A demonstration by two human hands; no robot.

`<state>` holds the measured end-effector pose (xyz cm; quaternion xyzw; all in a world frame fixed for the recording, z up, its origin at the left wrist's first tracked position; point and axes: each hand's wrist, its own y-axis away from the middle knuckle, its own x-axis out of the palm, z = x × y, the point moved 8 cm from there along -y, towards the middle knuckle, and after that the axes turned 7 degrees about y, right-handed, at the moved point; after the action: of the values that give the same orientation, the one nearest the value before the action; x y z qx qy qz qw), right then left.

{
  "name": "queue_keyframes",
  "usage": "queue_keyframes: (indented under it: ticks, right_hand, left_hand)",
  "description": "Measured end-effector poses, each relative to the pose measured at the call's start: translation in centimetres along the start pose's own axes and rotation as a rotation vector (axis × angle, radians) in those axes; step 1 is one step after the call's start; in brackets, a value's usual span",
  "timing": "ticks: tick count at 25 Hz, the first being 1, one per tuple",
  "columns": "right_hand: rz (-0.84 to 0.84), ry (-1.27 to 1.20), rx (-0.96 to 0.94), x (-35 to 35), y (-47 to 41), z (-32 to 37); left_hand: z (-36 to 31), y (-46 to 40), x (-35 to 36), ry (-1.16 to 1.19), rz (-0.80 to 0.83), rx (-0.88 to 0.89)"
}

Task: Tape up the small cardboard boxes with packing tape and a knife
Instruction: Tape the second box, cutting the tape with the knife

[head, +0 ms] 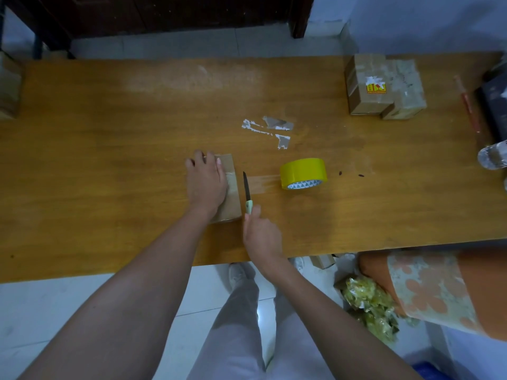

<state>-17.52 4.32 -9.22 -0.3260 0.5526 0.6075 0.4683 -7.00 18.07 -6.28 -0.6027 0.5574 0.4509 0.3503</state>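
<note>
A small cardboard box point(230, 193) lies on the wooden table point(109, 133) near its front edge. My left hand point(206, 182) rests flat on top of the box, fingers spread. My right hand point(260, 234) grips the pale green handle of a knife point(247, 193); its dark blade points away from me, just right of the box. A strip of clear tape point(263, 183) runs from the box side across to a yellow tape roll point(303, 173) standing on the table to the right.
Two taped cardboard boxes point(384, 86) sit at the far right. Torn tape scraps point(270, 130) lie behind the roll. A clear bottle point(492, 157) and a dark object point(493, 105) are at the right edge. Another box point(9, 86) stands far left. A patterned orange object point(433, 289) is below right.
</note>
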Motion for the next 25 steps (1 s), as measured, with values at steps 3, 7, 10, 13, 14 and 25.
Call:
queue_keyframes:
  ticks: [3,7,10,13,14,25]
  right_hand:
    - [-0.015,0.000,0.010,-0.4,-0.4,0.2]
    - [-0.007,0.012,0.015,-0.1,0.3,0.2]
    - [-0.002,0.016,-0.001,0.1,-0.2,0.2]
    - [0.069,-0.015,0.000,1.1,-0.1,0.4]
    - [0.070,-0.019,0.011,1.7,0.8,0.3]
    - [-0.063,-0.043,0.020,-2.0,0.2,1.1]
  left_hand:
    - [0.0,-0.1,0.0,-0.010,0.003,-0.007]
    - [0.0,-0.1,0.0,-0.015,0.001,-0.005]
    - [0.0,0.0,0.0,0.001,0.002,-0.009]
    - [0.2,-0.1,0.0,0.043,0.001,-0.022]
    - [0.2,0.0,0.0,0.043,-0.009,-0.011]
    - [0.4,-0.3,0.1,0.075,-0.021,0.008]
